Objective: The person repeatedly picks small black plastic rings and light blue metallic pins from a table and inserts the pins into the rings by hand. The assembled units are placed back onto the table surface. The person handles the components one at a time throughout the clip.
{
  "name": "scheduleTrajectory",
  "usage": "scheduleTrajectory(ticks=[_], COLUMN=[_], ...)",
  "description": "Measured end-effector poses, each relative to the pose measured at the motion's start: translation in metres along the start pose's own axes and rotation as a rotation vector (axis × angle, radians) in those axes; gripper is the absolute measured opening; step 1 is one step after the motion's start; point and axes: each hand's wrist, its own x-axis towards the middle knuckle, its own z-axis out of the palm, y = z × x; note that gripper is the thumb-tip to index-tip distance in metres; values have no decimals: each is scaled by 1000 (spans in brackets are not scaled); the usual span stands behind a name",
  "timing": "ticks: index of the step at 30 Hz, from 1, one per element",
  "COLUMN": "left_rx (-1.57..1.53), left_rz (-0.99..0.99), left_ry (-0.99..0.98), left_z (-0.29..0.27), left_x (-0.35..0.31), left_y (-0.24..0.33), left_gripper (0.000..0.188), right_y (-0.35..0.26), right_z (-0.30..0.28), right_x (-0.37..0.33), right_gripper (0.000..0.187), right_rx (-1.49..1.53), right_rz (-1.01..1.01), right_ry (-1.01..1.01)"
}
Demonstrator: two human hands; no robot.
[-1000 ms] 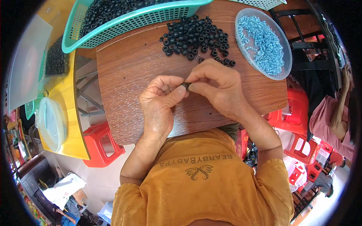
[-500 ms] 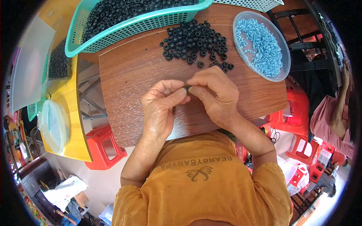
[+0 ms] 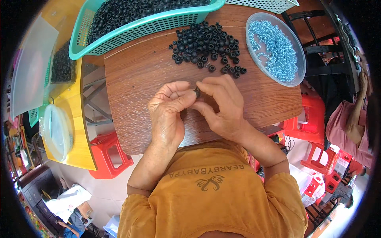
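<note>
Above the near half of the brown table, my hands meet at the fingertips. My left hand (image 3: 168,105) pinches a small black hollow piece (image 3: 197,93) between thumb and fingers. My right hand (image 3: 224,105) has its index finger and thumb closed around the same piece, partly hiding it. Beyond my hands lies a loose pile of black, round, hollow pieces (image 3: 204,41). To the right of that pile, a clear round tub (image 3: 303,65) holds many small light-blue ring-like parts (image 3: 281,51).
A green basket (image 3: 135,28) full of black pieces stands at the far left of the table (image 3: 131,115). At left is a yellow table (image 3: 75,131) with clear containers. Red stools (image 3: 109,156) flank the brown table. A person's arm (image 3: 354,115) shows at far right.
My right hand has shifted slightly left, and its thumb has moved down and inward. More of the black piece shows at my fingertips. My left hand has barely moved.
</note>
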Motion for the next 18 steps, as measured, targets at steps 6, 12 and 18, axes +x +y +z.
scheduleTrajectory(ticks=[6, 12, 18], left_rx=[2, -39, 12], left_rz=[-7, -30, -79], left_ry=[-13, -19, -22], left_z=[2, 1, -1], left_x=[-6, -7, -5], left_y=[1, -2, -9], left_gripper=[22, 23, 24], right_y=[5, 3, 10], right_z=[1, 2, -1], right_x=[-1, 0, -9], right_gripper=[31, 26, 24], right_rx=[0, 15, -43], right_rz=[-120, -162, -233], right_ry=[58, 35, 2])
